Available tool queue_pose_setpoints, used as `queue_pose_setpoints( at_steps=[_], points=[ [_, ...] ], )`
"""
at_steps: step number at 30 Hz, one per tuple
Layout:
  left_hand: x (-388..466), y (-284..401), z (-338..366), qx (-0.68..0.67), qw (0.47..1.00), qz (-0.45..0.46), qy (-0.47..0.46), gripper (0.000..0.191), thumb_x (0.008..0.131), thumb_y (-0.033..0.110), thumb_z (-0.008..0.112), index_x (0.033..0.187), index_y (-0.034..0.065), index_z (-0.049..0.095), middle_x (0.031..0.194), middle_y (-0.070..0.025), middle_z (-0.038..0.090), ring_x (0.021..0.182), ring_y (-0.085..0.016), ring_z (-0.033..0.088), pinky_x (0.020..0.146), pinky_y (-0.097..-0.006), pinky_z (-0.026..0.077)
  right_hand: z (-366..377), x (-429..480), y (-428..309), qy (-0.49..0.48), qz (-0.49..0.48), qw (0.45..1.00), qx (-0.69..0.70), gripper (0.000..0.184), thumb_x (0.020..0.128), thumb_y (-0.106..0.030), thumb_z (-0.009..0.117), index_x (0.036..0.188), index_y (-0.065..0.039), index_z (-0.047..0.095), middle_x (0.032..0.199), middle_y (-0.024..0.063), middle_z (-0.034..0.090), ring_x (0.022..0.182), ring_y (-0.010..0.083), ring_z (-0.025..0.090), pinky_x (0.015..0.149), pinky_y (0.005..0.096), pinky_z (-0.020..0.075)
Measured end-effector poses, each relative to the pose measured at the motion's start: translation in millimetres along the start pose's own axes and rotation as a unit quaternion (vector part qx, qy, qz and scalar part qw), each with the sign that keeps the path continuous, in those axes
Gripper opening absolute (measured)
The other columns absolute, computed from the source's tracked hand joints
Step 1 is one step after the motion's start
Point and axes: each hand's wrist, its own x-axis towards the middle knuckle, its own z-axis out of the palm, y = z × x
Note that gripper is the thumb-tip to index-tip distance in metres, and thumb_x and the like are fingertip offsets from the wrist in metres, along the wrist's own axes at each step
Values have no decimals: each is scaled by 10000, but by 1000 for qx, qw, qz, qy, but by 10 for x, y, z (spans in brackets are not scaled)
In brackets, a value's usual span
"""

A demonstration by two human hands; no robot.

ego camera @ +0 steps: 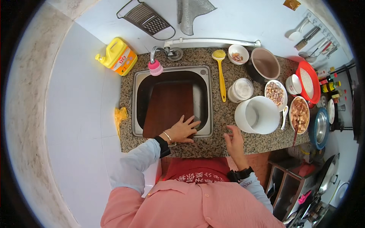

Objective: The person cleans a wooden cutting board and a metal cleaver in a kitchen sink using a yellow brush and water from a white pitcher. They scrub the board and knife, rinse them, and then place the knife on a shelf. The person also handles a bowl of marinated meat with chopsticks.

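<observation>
A dark reddish-brown cutting board (pixel 171 105) leans in the metal sink (pixel 203 102), its near end resting on the front rim. My left hand (pixel 181 129) lies spread on the board's near right corner, fingers apart and reaching over its edge. Off to the right, my right hand (pixel 235 141) hovers over the front of the counter, fingers apart and slightly bent, with nothing in it. Just beyond its fingertips stands a white round container (pixel 256 115), which looks empty. The tap (pixel 155 61), fitted with a pink nozzle, hangs over the sink's far edge.
On the granite counter (pixel 182 149) lies a yellow dish brush (pixel 221 75). Beside it are a lidded tub (pixel 241 89), a dark pot (pixel 263 64), a plate of chopped pieces (pixel 275 94) and a dish of raw meat (pixel 299 112) with chopsticks. A yellow detergent jug (pixel 119 57) stands at the left.
</observation>
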Motion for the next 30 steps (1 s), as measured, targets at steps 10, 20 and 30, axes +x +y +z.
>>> queue_pose_setpoints(
  at_steps=[10, 20, 30],
  points=[
    [-552, -41, -864, -33, 954, -250, 160, 611, 704, 262, 748, 1252, 133, 512, 1325, -149, 500, 1160, -353, 526, 949, -448, 454, -1, -140, 109, 34, 0, 999, -33, 287, 865, -57, 596, 1145, -30, 545, 1133, 164, 545, 827, 268, 623, 705, 328, 525],
    [-1205, -389, -1333, -123, 900, -353, 227, 525, 712, 197, 732, 1211, 135, 583, 913, -205, 662, 826, -365, 644, 734, -400, 525, 234, -20, -30, -25, -40, 997, -55, 239, 861, -72, 593, 1096, -39, 563, 1094, 152, 552, 829, 305, 612, 705, 373, 500],
    [-1824, 101, -1675, -310, 778, -346, 423, 444, 750, 140, 732, 1153, 3, 605, 949, -108, 694, 868, -148, 641, 791, -299, 495, 596, 211, -91, -120, -44, 991, -42, 270, 872, -137, 608, 1113, -26, 562, 1086, 155, 573, 820, 296, 625, 701, 361, 500]
  ],
)
